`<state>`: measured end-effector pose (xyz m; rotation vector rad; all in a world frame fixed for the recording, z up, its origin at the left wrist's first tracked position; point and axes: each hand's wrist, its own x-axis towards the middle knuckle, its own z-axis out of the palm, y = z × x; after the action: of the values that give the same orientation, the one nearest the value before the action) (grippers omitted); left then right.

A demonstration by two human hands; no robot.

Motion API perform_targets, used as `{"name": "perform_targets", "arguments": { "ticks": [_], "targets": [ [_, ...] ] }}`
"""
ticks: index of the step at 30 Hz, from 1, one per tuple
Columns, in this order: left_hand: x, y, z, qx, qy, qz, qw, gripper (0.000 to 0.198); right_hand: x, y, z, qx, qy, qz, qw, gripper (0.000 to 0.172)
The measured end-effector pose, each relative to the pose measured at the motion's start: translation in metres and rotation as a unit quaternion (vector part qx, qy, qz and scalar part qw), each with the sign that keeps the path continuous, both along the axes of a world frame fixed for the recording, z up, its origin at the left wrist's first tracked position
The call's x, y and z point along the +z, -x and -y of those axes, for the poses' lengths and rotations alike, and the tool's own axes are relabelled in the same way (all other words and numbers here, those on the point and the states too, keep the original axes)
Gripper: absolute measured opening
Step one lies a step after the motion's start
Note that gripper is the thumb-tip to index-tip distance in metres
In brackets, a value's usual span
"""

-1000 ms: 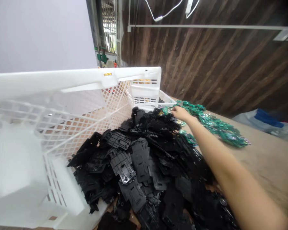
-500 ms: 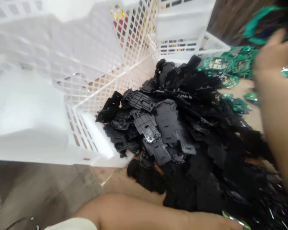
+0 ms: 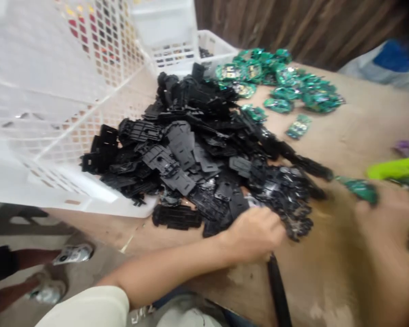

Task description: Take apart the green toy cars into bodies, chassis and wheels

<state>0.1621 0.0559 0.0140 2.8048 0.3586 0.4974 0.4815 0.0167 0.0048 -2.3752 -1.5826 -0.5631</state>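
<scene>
My left hand (image 3: 259, 231) is closed, knuckles up, at the near edge of a heap of flat black toy car bases (image 3: 182, 145). Whatever its curled fingers hold is hidden; a dark rod-like thing (image 3: 278, 290) extends below it. On the right, my right hand (image 3: 388, 213), smeared by motion, has its fingers around a shiny green toy car shell (image 3: 363, 190). Small glossy black parts (image 3: 286, 190) lie between the hands. More green car shells (image 3: 293, 81) are piled behind the black heap.
A white plastic crate (image 3: 68, 131) lies tipped at the left, its opening toward the black heap. A bright yellow-green object (image 3: 395, 167) and a purple piece (image 3: 407, 147) are at the right. Another person's shoes (image 3: 73, 254) show on the floor at lower left.
The view has swung right. My right hand has come from beside the green pile toward the near right, with a green shell in its fingers. My left hand now shows fully.
</scene>
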Motion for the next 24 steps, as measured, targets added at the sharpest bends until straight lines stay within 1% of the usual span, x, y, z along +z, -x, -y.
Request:
{"name": "perform_targets", "arguments": {
  "ticks": [1, 3, 5, 6, 7, 8, 9, 10, 11, 13, 15, 17, 19, 20, 21, 22, 23, 24],
  "targets": [
    [0.006, 0.003, -0.001, 0.045, 0.004, -0.025, 0.999, 0.014, -0.004, 0.002, 0.015, -0.005, 0.008, -0.018, 1.0, 0.043],
    [0.014, 0.008, -0.003, 0.11, 0.009, -0.069, 0.992, 0.022, -0.012, 0.013, 0.035, 0.003, 0.039, -0.058, 0.998, 0.047],
    [0.015, 0.012, -0.003, 0.138, 0.008, -0.094, 0.986, 0.037, -0.015, 0.033, 0.046, -0.005, 0.045, -0.077, 0.996, 0.051],
    [0.013, 0.014, -0.003, 0.144, 0.007, -0.098, 0.985, 0.044, -0.014, 0.047, 0.05, -0.017, 0.027, -0.097, 0.995, 0.049],
    [0.011, 0.014, -0.004, 0.149, 0.006, -0.098, 0.984, 0.048, -0.013, 0.063, 0.054, -0.025, -0.003, -0.126, 0.992, 0.044],
    [0.009, 0.015, -0.005, 0.155, 0.006, -0.097, 0.983, 0.048, -0.012, 0.08, 0.058, -0.015, -0.032, -0.163, 0.986, 0.036],
    [0.008, 0.015, -0.006, 0.16, 0.006, -0.097, 0.982, 0.045, -0.011, 0.098, 0.061, 0.022, -0.047, -0.209, 0.976, 0.029],
    [0.007, 0.014, -0.008, 0.164, 0.007, -0.097, 0.982, 0.041, -0.011, 0.116, 0.065, 0.063, -0.04, -0.253, 0.965, 0.025],
    [0.007, 0.014, -0.01, 0.165, 0.008, -0.099, 0.981, 0.038, -0.013, 0.131, 0.068, 0.087, -0.029, -0.279, 0.956, 0.024],
    [0.01, 0.016, -0.016, 0.152, 0.016, -0.099, 0.983, 0.037, -0.018, 0.154, 0.074, 0.103, -0.021, -0.307, 0.946, 0.021],
    [0.014, 0.021, -0.021, 0.126, 0.027, -0.093, 0.987, 0.037, -0.023, 0.164, 0.078, 0.102, -0.036, -0.324, 0.94, 0.02],
    [0.018, 0.029, -0.025, 0.109, 0.037, -0.079, 0.99, 0.032, -0.025, 0.161, 0.083, 0.113, -0.06, -0.358, 0.925, 0.022],
    [0.021, 0.038, -0.027, 0.108, 0.051, -0.054, 0.991, 0.017, -0.022, 0.144, 0.089, 0.108, -0.093, -0.381, 0.914, 0.028],
    [0.022, 0.043, -0.026, 0.114, 0.064, -0.031, 0.991, 0.011, -0.021, 0.131, 0.093, 0.094, -0.109, -0.375, 0.916, 0.03],
    [0.023, 0.047, -0.025, 0.124, 0.079, 0.0, 0.989, 0.014, -0.019, 0.116, 0.098, 0.067, -0.119, -0.356, 0.925, 0.03],
    [0.024, 0.051, -0.023, 0.141, 0.098, 0.036, 0.985, 0.022, -0.018, 0.097, 0.104, 0.029, -0.121, -0.322, 0.939, 0.029],
    [0.025, 0.055, -0.02, 0.163, 0.117, 0.075, 0.977, 0.031, -0.017, 0.077, 0.109, -0.022, -0.112, -0.28, 0.953, 0.029],
    [0.026, 0.059, -0.017, 0.19, 0.137, 0.11, 0.966, 0.038, -0.018, 0.056, 0.115, -0.099, -0.098, -0.233, 0.962, 0.031]
  ]
}}
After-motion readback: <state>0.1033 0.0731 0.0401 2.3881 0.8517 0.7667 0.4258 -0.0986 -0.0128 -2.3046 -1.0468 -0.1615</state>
